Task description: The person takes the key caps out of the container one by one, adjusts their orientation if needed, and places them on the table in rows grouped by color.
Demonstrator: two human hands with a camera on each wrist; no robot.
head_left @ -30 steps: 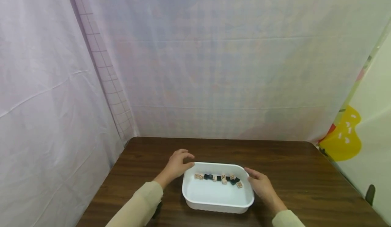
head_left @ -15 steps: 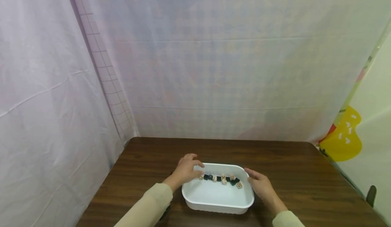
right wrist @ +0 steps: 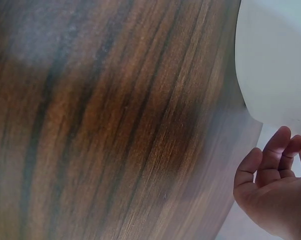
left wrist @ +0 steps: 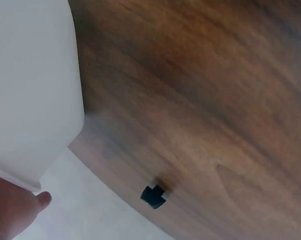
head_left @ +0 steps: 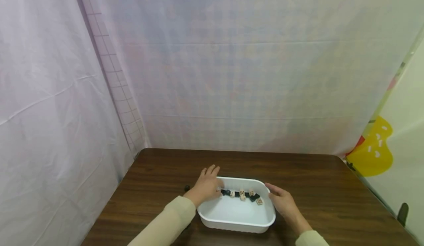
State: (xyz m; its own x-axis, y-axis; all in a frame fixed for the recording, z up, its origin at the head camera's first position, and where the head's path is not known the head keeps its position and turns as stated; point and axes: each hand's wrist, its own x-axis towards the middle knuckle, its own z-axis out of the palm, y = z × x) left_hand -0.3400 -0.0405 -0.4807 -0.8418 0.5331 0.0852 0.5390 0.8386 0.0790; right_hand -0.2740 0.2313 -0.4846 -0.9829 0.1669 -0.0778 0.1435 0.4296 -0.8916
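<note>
A white rectangular tray [head_left: 236, 222] with rounded corners stands on the table. Along its far inner side lies an uneven row of small beige blocks [head_left: 259, 201] with dark marks and small black blocks [head_left: 236, 194]. My left hand [head_left: 206, 187] reaches over the tray's left rim, with fingers spread, index finger and thumb inside; it hides the row's left end. My right hand [head_left: 282, 200] holds the right rim near the far corner; in the right wrist view its fingers [right wrist: 275, 145] bend against the tray's outer wall.
The tray stands on a dark wood-grain table [head_left: 314, 187]. A small black piece [head_left: 187, 188] lies on the table left of my left hand; a notched black piece [left wrist: 153, 196] shows in the left wrist view. Pale curtains [head_left: 232, 73] hang behind and at the sides.
My left hand has moved right, from beside the tray's left rim to over and into it, covering the leftmost beige blocks. The right hand and the tray have stayed in place.
</note>
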